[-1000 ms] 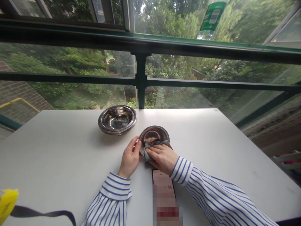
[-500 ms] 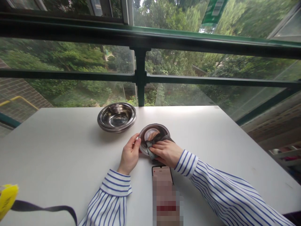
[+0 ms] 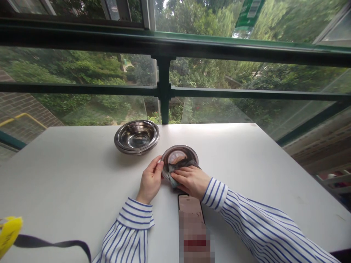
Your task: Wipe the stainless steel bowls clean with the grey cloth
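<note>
A shiny metal bowl (image 3: 177, 149) is tilted up from the white table in front of me. My left hand (image 3: 150, 180) grips its left rim, thumb on the near side and fingers behind. Pressed against the bowl's near inner side is a dark grey cloth (image 3: 173, 179), under the fingers of my right hand (image 3: 192, 179). That hand is closed over the cloth, and part of the cloth hangs over the rim. Beyond my left hand sits a stack of metal bowls (image 3: 137, 138). Just below my right hand lies a phone (image 3: 192, 215) with its screen lit.
The white table (image 3: 82, 175) reaches to a dark green railing (image 3: 164, 87) with glass behind it. A yellow object (image 3: 10, 233) with a black strap (image 3: 52, 243) lies at the lower left. A bottle with a green label (image 3: 249, 14) is at the upper right.
My right hand has shifted slightly right and then back left, rubbing the cloth on the bowl's near inside. My left hand keeps its hold on the rim. The view has tilted a little.
</note>
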The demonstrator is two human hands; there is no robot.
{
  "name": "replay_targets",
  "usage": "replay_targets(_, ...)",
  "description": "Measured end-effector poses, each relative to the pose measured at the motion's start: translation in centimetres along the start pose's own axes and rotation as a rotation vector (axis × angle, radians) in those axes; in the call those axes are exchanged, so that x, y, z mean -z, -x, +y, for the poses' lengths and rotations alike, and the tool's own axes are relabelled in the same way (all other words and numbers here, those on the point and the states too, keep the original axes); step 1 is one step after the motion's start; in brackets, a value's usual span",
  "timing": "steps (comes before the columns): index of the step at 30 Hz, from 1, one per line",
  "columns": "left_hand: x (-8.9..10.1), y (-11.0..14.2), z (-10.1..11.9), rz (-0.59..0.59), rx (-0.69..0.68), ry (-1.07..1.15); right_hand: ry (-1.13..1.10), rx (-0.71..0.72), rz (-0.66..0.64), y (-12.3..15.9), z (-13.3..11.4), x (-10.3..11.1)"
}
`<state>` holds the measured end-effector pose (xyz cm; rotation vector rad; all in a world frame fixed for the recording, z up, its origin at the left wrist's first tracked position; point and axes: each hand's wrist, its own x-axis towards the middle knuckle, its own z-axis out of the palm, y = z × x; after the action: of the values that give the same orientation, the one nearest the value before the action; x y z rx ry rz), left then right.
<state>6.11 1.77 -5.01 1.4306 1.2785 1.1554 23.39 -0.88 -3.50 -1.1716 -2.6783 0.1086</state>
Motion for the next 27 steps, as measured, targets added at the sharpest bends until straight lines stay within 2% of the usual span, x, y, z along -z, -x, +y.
replay_targets(3,-0.1,-0.1,0.0,-0.003,0.008,0.028,0.018,0.025,-0.026,0.7,0.5,0.3)
replay_targets(6,-0.4,0.0,0.0,-0.012,0.008,0.045,0.023,-0.016,-0.014,0.7,0.3,0.1)
replay_targets(12,-0.9,0.5,0.1,-0.168,0.004,0.120,-0.023,-0.127,0.117,-0.7,-0.7,-0.9)
replay_targets(15,-0.9,0.5,-0.2,-0.164,-0.025,0.125,-0.031,-0.148,0.146,-1.4,-1.2,-1.3)
replay_targets(18,-0.6,0.2,-0.4,-0.122,-0.025,0.090,0.005,-0.108,0.112,-1.4,-1.2,-1.3)
replay_targets(21,-0.3,0.0,-0.4,-0.087,-0.016,0.053,0.081,-0.040,0.019,-0.7,-0.4,-0.4)
replay_targets(27,-0.4,-0.1,-0.2,-0.118,0.009,0.084,0.105,-0.051,-0.034,0.5,0.6,1.2)
